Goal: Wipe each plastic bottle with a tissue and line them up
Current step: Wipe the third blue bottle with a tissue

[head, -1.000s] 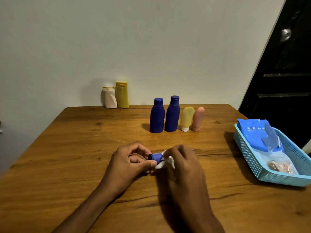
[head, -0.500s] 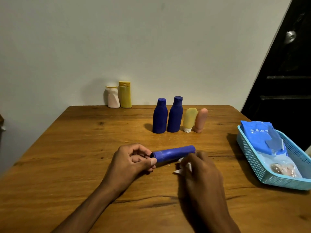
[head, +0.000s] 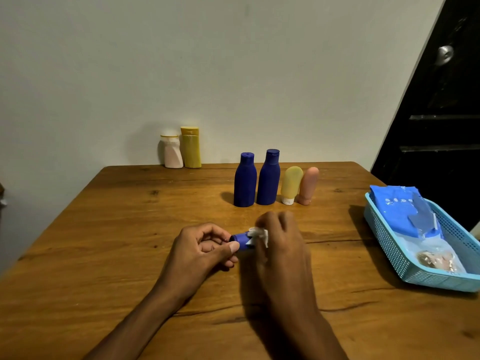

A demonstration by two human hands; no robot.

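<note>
A slim blue tube bottle (head: 241,241) lies sideways just above the wooden table (head: 104,242). My left hand (head: 201,249) pinches its cap end. My right hand (head: 280,245) wraps a white tissue (head: 258,233) around the tube's body and hides most of it. Behind them stand two dark blue bottles (head: 245,180) (head: 268,178), a yellow tube (head: 291,184) and a pink tube (head: 307,185), side by side in a row.
A white bottle (head: 171,152) and a yellow bottle (head: 191,148) stand at the table's far edge by the wall. A light blue basket (head: 405,255) with a blue tissue pack (head: 400,206) sits at the right edge. A dark door is behind it.
Half a second ago my right hand was off the tube with the tissue at its lower side and the tube's length showed. Now it has slid back over the tube toward the cap.
</note>
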